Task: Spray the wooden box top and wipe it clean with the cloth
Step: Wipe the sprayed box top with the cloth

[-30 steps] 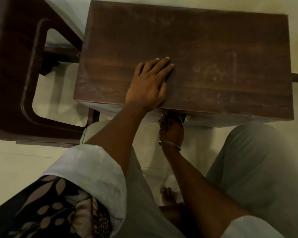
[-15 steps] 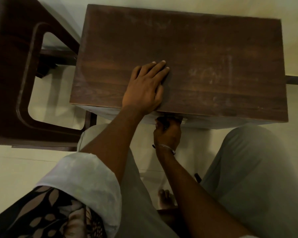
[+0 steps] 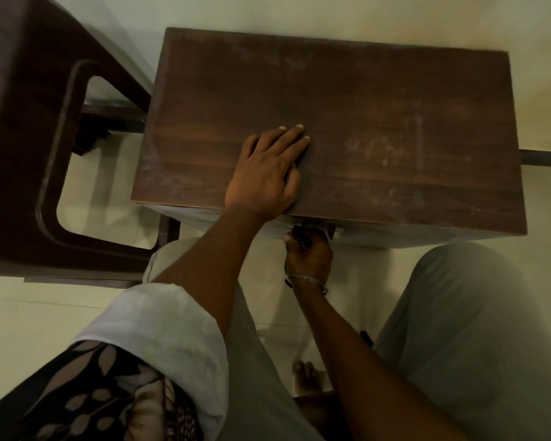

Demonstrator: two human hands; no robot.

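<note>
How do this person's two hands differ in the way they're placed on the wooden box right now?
The left hand lies flat on the wooden box top, fingers straight; the right hand is curled round the metal latch on the front, below the edge. The right wrist wears a bangle; the left wrist is bare. Both touch the box.
</note>
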